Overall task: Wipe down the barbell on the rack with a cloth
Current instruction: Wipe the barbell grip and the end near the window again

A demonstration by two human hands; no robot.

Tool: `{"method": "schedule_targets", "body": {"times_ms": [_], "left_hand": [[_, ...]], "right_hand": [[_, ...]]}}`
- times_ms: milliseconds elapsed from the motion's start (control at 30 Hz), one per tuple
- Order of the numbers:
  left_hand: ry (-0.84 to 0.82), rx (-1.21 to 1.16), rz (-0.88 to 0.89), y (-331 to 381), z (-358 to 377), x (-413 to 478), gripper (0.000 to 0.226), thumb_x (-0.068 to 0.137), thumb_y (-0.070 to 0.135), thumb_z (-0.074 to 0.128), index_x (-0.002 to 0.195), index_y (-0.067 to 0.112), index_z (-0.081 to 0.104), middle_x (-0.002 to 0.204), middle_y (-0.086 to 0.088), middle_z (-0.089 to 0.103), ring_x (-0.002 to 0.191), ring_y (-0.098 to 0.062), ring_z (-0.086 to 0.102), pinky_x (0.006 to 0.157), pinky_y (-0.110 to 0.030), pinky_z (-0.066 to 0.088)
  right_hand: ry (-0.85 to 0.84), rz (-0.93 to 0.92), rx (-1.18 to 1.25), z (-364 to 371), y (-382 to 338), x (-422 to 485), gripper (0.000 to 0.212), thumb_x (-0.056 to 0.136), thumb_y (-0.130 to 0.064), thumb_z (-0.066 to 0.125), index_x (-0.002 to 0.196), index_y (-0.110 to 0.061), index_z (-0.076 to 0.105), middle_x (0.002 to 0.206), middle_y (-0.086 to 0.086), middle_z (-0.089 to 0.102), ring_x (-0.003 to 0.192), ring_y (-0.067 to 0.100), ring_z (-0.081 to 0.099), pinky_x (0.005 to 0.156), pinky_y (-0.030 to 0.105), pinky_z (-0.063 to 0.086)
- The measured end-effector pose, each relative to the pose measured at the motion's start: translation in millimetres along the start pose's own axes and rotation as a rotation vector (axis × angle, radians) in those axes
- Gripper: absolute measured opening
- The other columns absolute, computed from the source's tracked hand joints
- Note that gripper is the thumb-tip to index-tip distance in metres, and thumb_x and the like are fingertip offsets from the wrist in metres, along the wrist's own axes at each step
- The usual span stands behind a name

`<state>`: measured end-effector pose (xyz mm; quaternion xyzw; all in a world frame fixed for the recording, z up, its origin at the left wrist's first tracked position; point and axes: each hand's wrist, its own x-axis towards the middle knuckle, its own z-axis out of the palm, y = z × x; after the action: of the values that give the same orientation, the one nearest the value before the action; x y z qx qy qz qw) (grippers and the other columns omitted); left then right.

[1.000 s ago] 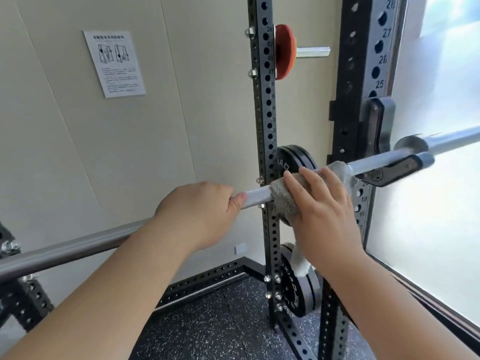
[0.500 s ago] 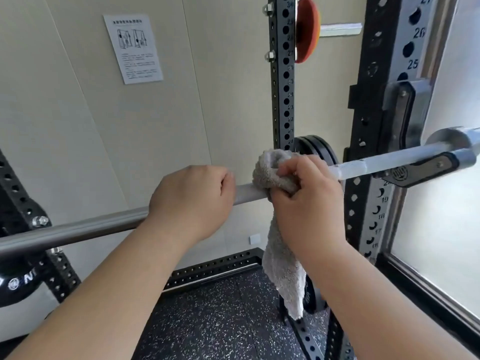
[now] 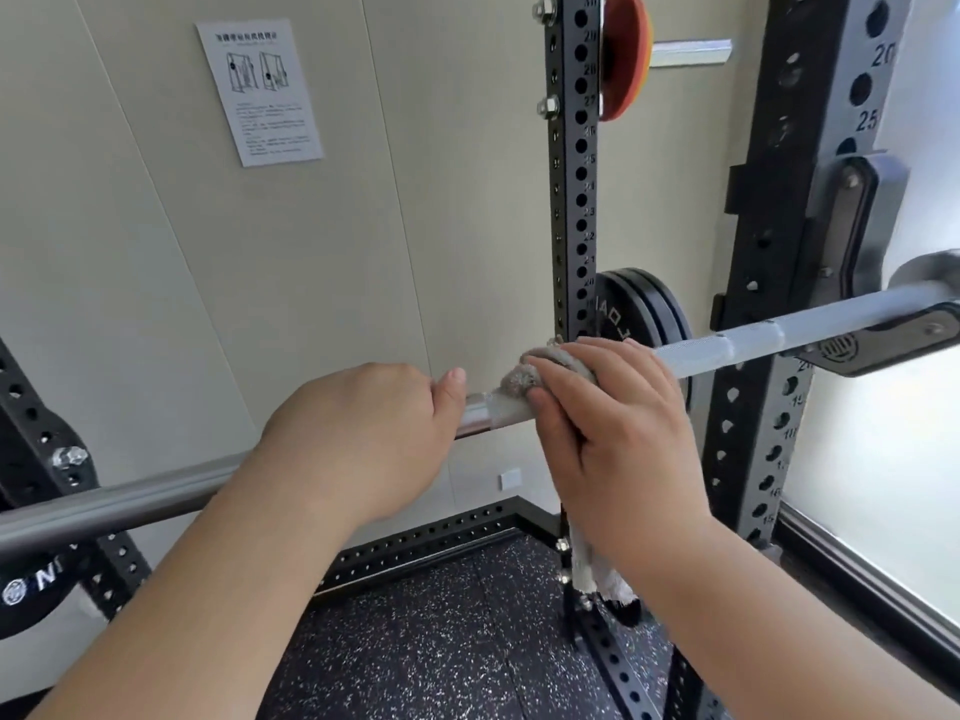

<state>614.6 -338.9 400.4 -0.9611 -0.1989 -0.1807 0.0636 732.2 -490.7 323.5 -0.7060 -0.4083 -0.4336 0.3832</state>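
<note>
A steel barbell [image 3: 727, 348] runs from lower left to upper right and rests in a black hook on the rack's right upright [image 3: 779, 252]. My left hand [image 3: 363, 433] grips the bar near its middle, thumb along the top. Just to its right, my right hand [image 3: 608, 428] holds a grey cloth [image 3: 519, 379] wrapped over the bar. The cloth's loose end hangs down below that wrist. A short bare stretch of bar shows between the two hands.
Black weight plates [image 3: 649, 309] hang on the rear upright [image 3: 571, 200], with an orange plate [image 3: 621, 59] on a peg higher up. A paper notice [image 3: 260, 90] is on the wall. Speckled rubber floor [image 3: 441, 641] lies below; a frosted window [image 3: 893, 433] is at right.
My right hand has slid the cloth along the bar from near the right hook toward my left hand. The gap between the hands stays small. The camera view has shifted right.
</note>
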Motion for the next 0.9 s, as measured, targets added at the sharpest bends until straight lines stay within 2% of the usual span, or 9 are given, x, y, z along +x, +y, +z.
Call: {"method": "schedule_targets", "body": {"times_ms": [133, 267, 400, 500, 600, 667, 733, 833, 900], "left_hand": [[0.138, 0.058, -0.031, 0, 9, -6, 0.065, 0.101, 0.056, 0.008, 0.073, 0.022, 0.057, 0.065, 0.004, 0.055, 0.063, -0.023, 0.058, 0.062, -0.033, 0.053], [0.220, 0.107, -0.026, 3, 12, -10, 0.062, 0.101, 0.050, 0.008, 0.073, 0.020, 0.055, 0.060, 0.002, 0.052, 0.055, -0.023, 0.054, 0.055, -0.029, 0.047], [0.283, 0.108, -0.017, 2, 16, -12, 0.061, 0.098, 0.047, 0.002, 0.063, 0.020, 0.045, 0.051, 0.004, 0.045, 0.044, -0.020, 0.045, 0.048, -0.025, 0.040], [0.288, 0.071, -0.013, 2, 16, -11, 0.060, 0.093, 0.047, -0.005, 0.060, 0.021, 0.038, 0.049, 0.004, 0.043, 0.041, -0.019, 0.042, 0.049, -0.024, 0.038], [0.296, 0.052, 0.002, 2, 19, -10, 0.065, 0.093, 0.048, -0.006, 0.069, 0.023, 0.049, 0.053, 0.003, 0.047, 0.045, -0.020, 0.047, 0.052, -0.026, 0.042], [0.289, 0.056, 0.002, 2, 21, -10, 0.065, 0.095, 0.050, -0.001, 0.073, 0.023, 0.054, 0.054, 0.003, 0.048, 0.046, -0.021, 0.048, 0.053, -0.026, 0.042], [0.283, 0.064, -0.001, 2, 20, -9, 0.066, 0.094, 0.054, 0.001, 0.074, 0.022, 0.055, 0.055, 0.002, 0.048, 0.047, -0.023, 0.049, 0.055, -0.027, 0.043], [0.288, 0.059, 0.024, 1, 21, -9, 0.067, 0.095, 0.055, 0.001, 0.077, 0.022, 0.057, 0.057, 0.001, 0.049, 0.049, -0.025, 0.051, 0.056, -0.028, 0.044], [0.299, 0.058, 0.050, -1, 21, -12, 0.066, 0.096, 0.053, 0.000, 0.078, 0.022, 0.056, 0.057, 0.003, 0.047, 0.050, -0.026, 0.052, 0.054, -0.028, 0.043]], "right_hand": [[-0.014, -0.065, 0.114, 8, -34, -8, 0.024, 0.100, -0.018, 0.062, 0.117, -0.011, 0.077, 0.119, 0.004, 0.071, 0.114, 0.026, 0.063, 0.097, 0.045, 0.047], [0.056, -0.034, -0.084, -8, -11, -1, 0.021, 0.099, -0.022, 0.064, 0.110, -0.015, 0.080, 0.112, -0.004, 0.074, 0.106, 0.025, 0.062, 0.091, 0.045, 0.050], [0.138, 0.077, -0.110, -3, -21, -2, 0.020, 0.097, -0.015, 0.065, 0.109, -0.009, 0.080, 0.113, 0.000, 0.072, 0.104, 0.022, 0.058, 0.096, 0.033, 0.049], [0.105, 0.055, -0.067, 8, -48, -12, 0.024, 0.091, -0.006, 0.065, 0.111, -0.006, 0.079, 0.116, 0.005, 0.070, 0.102, 0.023, 0.060, 0.096, 0.029, 0.048], [0.080, 0.058, -0.155, 0, -38, -16, 0.027, 0.094, -0.012, 0.064, 0.117, -0.014, 0.078, 0.116, 0.002, 0.068, 0.093, 0.021, 0.061, 0.082, 0.032, 0.053], [0.125, 0.152, -0.175, -4, -29, -15, 0.026, 0.097, -0.016, 0.063, 0.119, -0.015, 0.077, 0.116, 0.002, 0.066, 0.089, 0.019, 0.063, 0.077, 0.036, 0.056], [0.151, 0.204, -0.156, -2, -36, -15, 0.026, 0.100, -0.017, 0.060, 0.120, -0.013, 0.076, 0.119, 0.002, 0.065, 0.089, 0.019, 0.064, 0.080, 0.034, 0.057], [0.123, 0.159, -0.084, 10, -64, -21, 0.023, 0.099, -0.018, 0.065, 0.117, -0.010, 0.077, 0.124, 0.002, 0.066, 0.098, 0.016, 0.066, 0.091, 0.026, 0.053], [0.099, 0.147, -0.028, 8, -70, -22, 0.024, 0.099, -0.029, 0.068, 0.114, -0.014, 0.079, 0.125, -0.003, 0.068, 0.105, 0.014, 0.067, 0.094, 0.027, 0.054]]}}
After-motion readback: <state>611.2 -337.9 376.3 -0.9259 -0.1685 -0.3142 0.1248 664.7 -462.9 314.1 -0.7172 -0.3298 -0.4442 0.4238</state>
